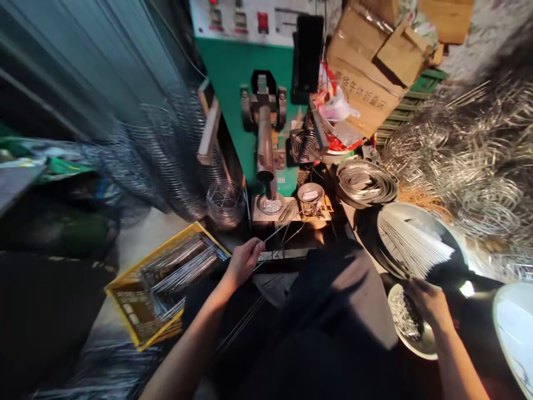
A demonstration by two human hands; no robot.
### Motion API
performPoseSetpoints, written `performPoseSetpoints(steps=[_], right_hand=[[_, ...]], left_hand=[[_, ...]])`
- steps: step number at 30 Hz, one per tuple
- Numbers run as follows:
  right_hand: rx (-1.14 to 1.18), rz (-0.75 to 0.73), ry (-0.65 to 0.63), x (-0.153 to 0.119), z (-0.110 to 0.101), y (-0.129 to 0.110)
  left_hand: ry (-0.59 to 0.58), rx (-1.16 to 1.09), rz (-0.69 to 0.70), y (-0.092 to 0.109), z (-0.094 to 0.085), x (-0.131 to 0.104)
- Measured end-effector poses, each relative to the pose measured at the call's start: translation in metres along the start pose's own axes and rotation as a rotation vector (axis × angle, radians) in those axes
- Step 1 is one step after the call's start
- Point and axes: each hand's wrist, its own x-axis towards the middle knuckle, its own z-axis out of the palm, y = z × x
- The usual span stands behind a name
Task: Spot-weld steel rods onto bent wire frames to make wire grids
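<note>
My left hand is closed around the end of a thin metal rod, which slants up and right toward the machine. My right hand reaches down between a bowl of small metal pieces and a large basin. Its fingers lie in shadow by the near ends of a fanned bundle of metal rods, and I cannot tell whether they grip anything. Ahead stands a green machine with a thick cylindrical arm above a small dish of metal bits.
On the left, a yellow crate holds metal rods. Wire coils stand behind it. Another small bowl sits beside the machine. Coiled wire, a cardboard box and heaped wire rings crowd the right.
</note>
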Motion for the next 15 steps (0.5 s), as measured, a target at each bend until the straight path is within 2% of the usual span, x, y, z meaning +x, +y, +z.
performPoseSetpoints(steps=[2, 4, 5, 8, 11, 13, 15], right_hand=[[0.173, -0.057, -0.125, -0.002, 0.035, -0.045], [0.428, -0.081, -0.406, -0.01, 0.083, -0.095], [0.481, -0.101, -0.496, -0.016, 0.11, -0.12], [0.609, -0.132, -0.657, -0.041, 0.188, -0.184], [0.733, -0.05, -0.798, -0.065, 0.248, -0.225], [0.765, -0.023, -0.853, -0.076, 0.274, -0.24], [0.785, -0.025, -0.874, -0.083, 0.289, -0.251]], left_hand=[[0.021, -0.019, 0.005, 0.002, -0.001, 0.0], [0.049, -0.029, 0.003, 0.004, -0.001, -0.001], [0.068, -0.032, 0.001, 0.005, -0.001, -0.001], [0.14, -0.038, -0.017, 0.008, -0.002, -0.006], [0.202, -0.042, -0.057, 0.01, -0.006, -0.013], [0.227, -0.05, -0.074, 0.008, -0.008, -0.017], [0.24, -0.059, -0.084, 0.005, -0.01, -0.019]])
